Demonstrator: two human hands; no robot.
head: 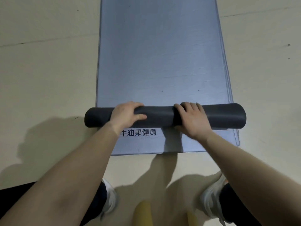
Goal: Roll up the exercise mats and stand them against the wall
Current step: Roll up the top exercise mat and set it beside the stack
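Mat [162, 54] lies flat on the floor [48, 70], running far from me, with its near end rolled. My left hand [127, 115] and right hand [192, 119] grip the roll [228, 115]; I'd push evenly so the edges stay square.

Pale beige floor [48, 70], faint seams, dark specks; blurred yellow object [143, 212], possibly stool.

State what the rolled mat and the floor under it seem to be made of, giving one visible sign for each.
Rolled mat: probably soft foam or rubber, matt dark grey; it dents under the left hand. Floor: looks like smooth pale vinyl or laminate sheets, with thin dark seams; which one is unclear.
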